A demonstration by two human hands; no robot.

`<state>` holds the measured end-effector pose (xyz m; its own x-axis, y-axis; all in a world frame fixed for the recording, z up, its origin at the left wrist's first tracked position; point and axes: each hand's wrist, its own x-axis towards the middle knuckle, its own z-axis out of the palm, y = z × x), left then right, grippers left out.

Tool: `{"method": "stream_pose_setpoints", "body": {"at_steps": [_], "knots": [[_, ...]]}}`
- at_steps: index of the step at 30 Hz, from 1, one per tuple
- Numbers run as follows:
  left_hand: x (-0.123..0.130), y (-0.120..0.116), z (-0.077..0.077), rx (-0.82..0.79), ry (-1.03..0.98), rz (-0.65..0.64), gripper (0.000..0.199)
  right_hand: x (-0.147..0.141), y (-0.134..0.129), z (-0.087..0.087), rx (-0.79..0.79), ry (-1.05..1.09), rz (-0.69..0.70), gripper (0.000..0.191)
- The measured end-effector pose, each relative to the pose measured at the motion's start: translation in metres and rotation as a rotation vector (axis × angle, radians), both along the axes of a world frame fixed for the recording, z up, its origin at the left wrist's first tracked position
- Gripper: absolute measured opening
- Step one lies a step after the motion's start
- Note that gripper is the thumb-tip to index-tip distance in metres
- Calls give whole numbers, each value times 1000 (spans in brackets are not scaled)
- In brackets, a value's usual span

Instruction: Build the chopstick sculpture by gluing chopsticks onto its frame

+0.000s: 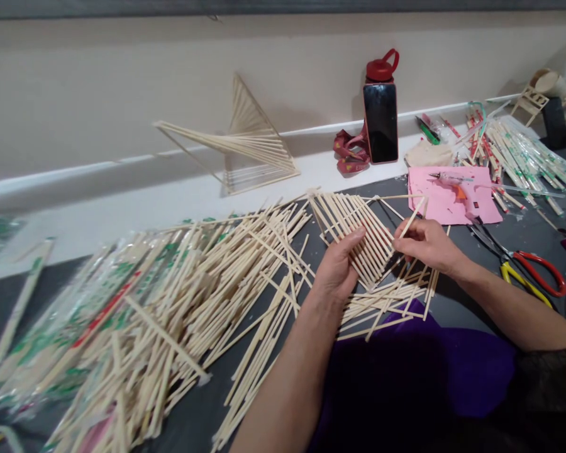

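Observation:
A frame of chopsticks (353, 220), laid side by side in slanting rows, is held above the table. My left hand (337, 264) is closed around its near left side, the thumb lying over the sticks. My right hand (427, 245) pinches a single chopstick (411, 217) at the frame's right side; this stick points up and to the right. Whether it touches the frame I cannot tell. Under the frame lie several loose chopsticks (382, 308). The fingers of my left hand beneath the frame are hidden.
A big pile of chopsticks (183, 308), some in wrappers, covers the left. A finished-looking stick structure (249, 145) leans by the wall. A phone (380, 123) stands against a red-capped bottle (382, 66). Right are a glue gun (457, 189) on pink sheet (419, 207) and cutters (538, 270).

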<state>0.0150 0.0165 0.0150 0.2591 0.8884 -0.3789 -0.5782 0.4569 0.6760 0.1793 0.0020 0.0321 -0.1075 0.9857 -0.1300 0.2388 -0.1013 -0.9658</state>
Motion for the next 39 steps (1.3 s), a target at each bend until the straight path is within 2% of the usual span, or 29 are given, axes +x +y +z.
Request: {"method": "stream_pose_setpoints", "body": {"at_steps": [4, 23, 27, 33, 36, 39], "knots": [[1, 1, 0, 8, -11, 6, 25, -1, -1, 0, 0, 2, -30, 10], [1, 2, 2, -4, -71, -70, 16, 0, -1, 1, -36, 0, 5, 14], [2, 1, 2, -29, -62, -34, 14, 12, -9, 10, -44, -103, 42, 18], [0, 2, -1, -57, -52, -24, 15, 37, -24, 27, -13, -187, -8, 21], [1, 4, -3, -33, -45, -29, 18, 35, -21, 31, 14, -164, -1, 18], [3, 4, -4, -12, -53, -21, 19, 24, -14, 32, 32, -140, 16, 23]]}}
